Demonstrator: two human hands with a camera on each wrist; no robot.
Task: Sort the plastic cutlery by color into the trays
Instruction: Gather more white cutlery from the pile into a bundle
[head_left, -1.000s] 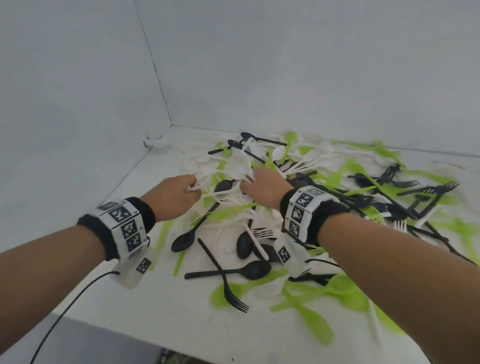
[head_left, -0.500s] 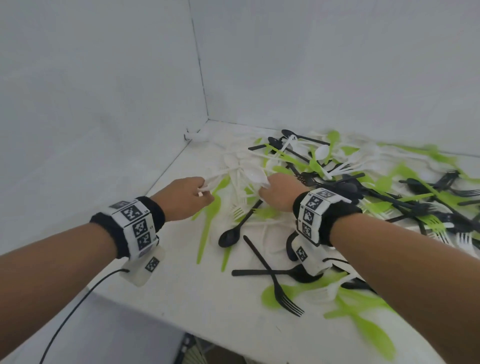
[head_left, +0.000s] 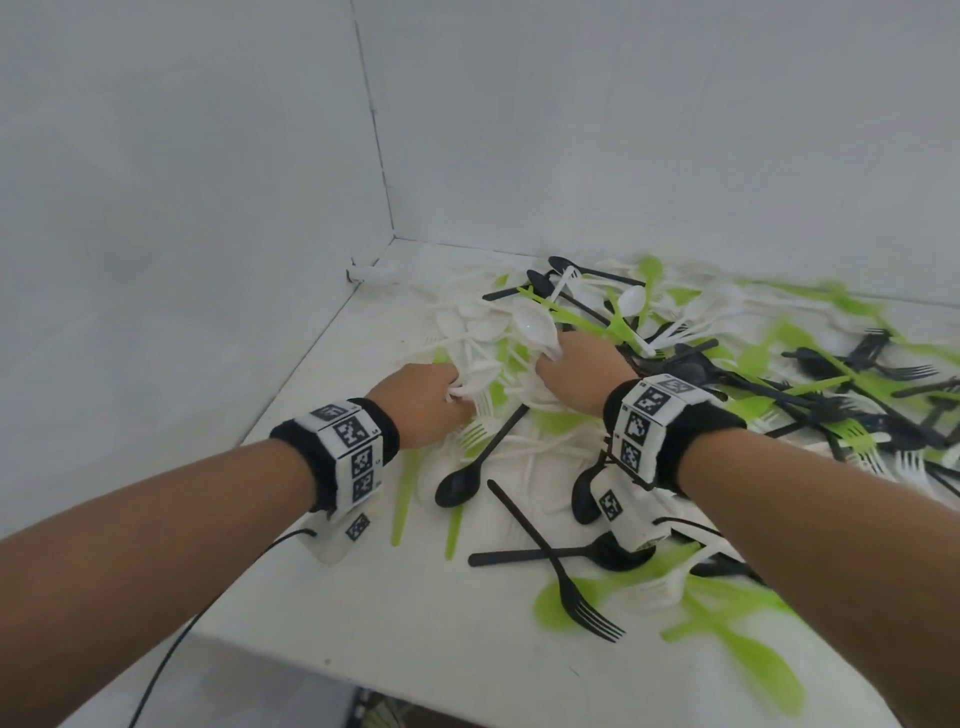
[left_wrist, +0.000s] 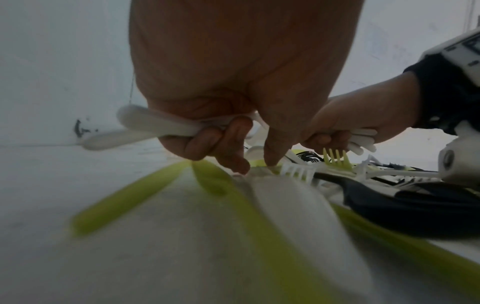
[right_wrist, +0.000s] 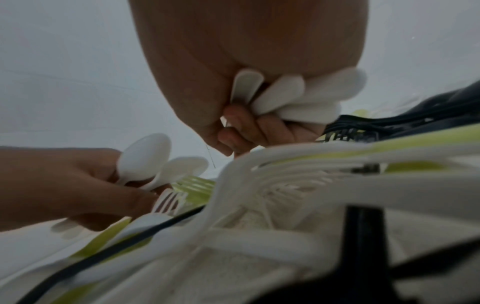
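Both the left hand (head_left: 421, 402) and the right hand (head_left: 576, 374) gripped white cutlery (head_left: 478, 376) in curled fingers (left_wrist: 231, 133). Black spoons (head_left: 460, 486) and green forks (head_left: 475, 431) crowded the table (head_left: 322, 613) around them.

From the head view, my left hand (head_left: 423, 402) and right hand (head_left: 579, 371) hide their own fingers. Green cutlery (head_left: 748, 654) at lower right smears into blur, perhaps knives; the bench (head_left: 363, 623) runs off the bottom edge.

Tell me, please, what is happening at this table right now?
A person is sorting mixed plastic cutlery. Both hands are gathering white pieces: the left hand grips a few white utensils, the right hand a bundle of white spoons. Black and green cutlery lies scattered on the table. No trays are in view.
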